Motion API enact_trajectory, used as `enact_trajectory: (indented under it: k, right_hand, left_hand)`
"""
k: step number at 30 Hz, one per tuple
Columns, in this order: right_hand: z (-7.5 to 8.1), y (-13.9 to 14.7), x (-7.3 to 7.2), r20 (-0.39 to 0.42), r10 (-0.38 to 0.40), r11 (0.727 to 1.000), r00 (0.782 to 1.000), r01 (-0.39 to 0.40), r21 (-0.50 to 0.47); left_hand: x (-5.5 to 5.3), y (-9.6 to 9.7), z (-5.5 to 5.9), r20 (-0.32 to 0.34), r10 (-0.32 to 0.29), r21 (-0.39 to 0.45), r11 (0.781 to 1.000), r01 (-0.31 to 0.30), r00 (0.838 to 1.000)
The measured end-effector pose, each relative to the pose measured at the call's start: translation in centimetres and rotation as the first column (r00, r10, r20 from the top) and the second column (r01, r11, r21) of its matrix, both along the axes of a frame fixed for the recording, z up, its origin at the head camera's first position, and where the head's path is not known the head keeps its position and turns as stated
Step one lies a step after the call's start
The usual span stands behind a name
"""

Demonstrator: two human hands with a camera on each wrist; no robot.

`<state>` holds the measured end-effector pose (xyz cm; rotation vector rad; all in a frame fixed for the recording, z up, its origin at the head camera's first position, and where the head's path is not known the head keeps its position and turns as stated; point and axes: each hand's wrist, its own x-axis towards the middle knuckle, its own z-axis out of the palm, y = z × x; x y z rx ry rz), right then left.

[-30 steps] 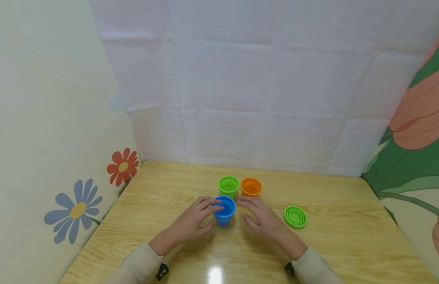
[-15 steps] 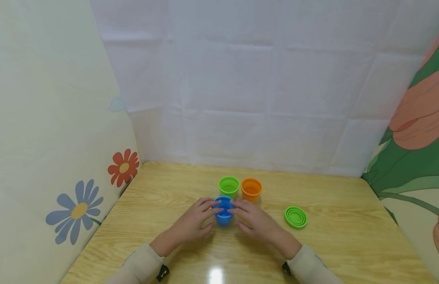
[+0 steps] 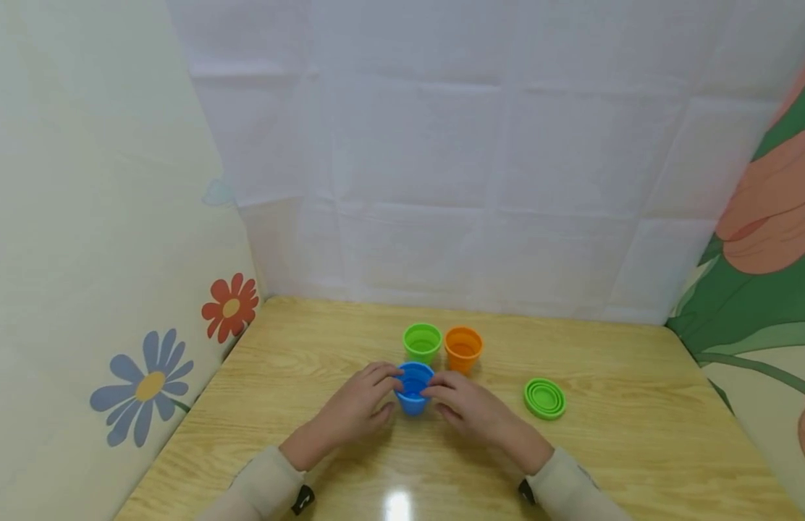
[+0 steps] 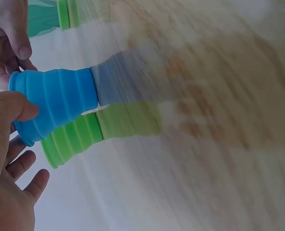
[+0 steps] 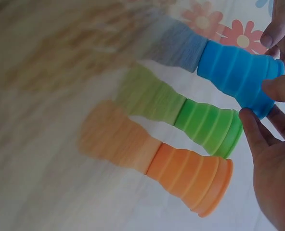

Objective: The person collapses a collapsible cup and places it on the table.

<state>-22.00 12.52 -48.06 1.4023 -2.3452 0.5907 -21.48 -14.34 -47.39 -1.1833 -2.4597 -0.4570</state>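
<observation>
Head: blue cup between both hands

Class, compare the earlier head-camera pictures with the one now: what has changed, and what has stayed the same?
The right hand has moved left, from apart beside the blue cup to take hold of its right side at the rim. The left hand stays at the cup's left side. The upright green cup, orange cup and flat, collapsed green cup stay put.

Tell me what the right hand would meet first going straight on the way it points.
The right hand would likely meet the blue, round, ribbed, seemingly silicone cup first; it overlaps the cup in the head view, contact unclear.
</observation>
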Motion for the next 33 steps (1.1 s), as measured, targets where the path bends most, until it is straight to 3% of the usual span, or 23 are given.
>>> enact_trajectory:
  k: [5,12,19,24,28,33]
  right_hand:
    - [0.0,0.2,0.1,-0.032,0.027,0.997,0.999,-0.03,-0.068]
    - [0.6,0.8,0.6,0.065,0.012,0.984,0.998,0.0,-0.176]
    - [1.2,1.0,1.2,0.112,0.002,0.964,0.994,0.028,-0.265]
    - [1.1,1.2,1.4,0.155,0.015,0.949,0.988,0.035,-0.314]
    - [1.0,1.4,1.5,0.25,0.046,0.944,0.967,0.04,-0.328]
    - [1.0,1.7,1.9,0.403,0.085,0.929,0.911,0.074,-0.364]
  left_hand:
    - [0.2,0.2,0.1,0.071,-0.01,0.031,0.999,0.008,0.997]
    - [0.6,0.9,0.5,0.252,-0.04,0.167,0.986,-0.003,0.967]
    - [1.1,1.7,1.0,0.292,-0.105,0.27,0.963,0.023,0.951]
    - [1.2,1.9,1.0,0.348,-0.151,0.337,0.941,0.027,0.925]
    - [1.4,2.2,1.1,0.404,-0.167,0.361,0.933,0.011,0.899]
    - [1.4,2.9,1.4,0.496,-0.179,0.383,0.923,-0.029,0.849]
